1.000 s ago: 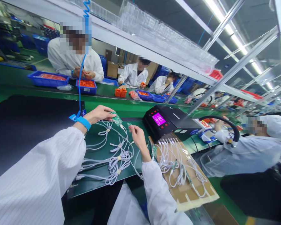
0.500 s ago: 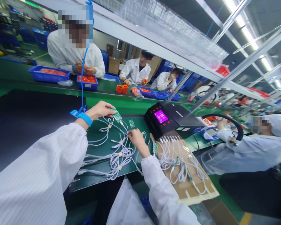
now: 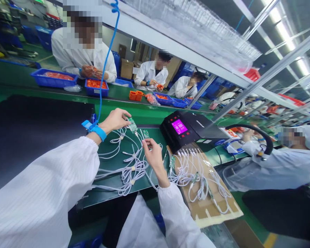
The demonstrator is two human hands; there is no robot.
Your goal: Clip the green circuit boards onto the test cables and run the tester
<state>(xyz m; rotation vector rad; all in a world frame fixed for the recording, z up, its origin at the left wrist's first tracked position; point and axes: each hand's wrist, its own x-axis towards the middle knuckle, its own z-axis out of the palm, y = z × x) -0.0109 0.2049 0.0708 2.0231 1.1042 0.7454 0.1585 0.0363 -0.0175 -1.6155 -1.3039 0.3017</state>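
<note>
My left hand (image 3: 118,121), a blue wrist strap around its wrist, pinches the edge of a green circuit board (image 3: 132,126). A white cable plug (image 3: 136,134) sits at that board's lower end. Just to the right, my right hand (image 3: 153,151) has thumb and finger closed on a thin white cable (image 3: 142,133), its end pointing up. Behind those fingertips a second circuit board (image 3: 146,133) lies on the green bench. Bundled white cables (image 3: 133,172) spread below both hands.
A black tester (image 3: 179,129) with a lit magenta screen stands right of my hands. White cables run from it over a cardboard sheet (image 3: 209,210). A blue coiled cord (image 3: 108,55) hangs by my left wrist. Co-workers (image 3: 82,58) sit across the line with blue bins (image 3: 96,91).
My right hand has risen slightly, and a white cable end now shows upright at its fingertips. My left hand still holds the circuit board, shifted slightly right in view.
</note>
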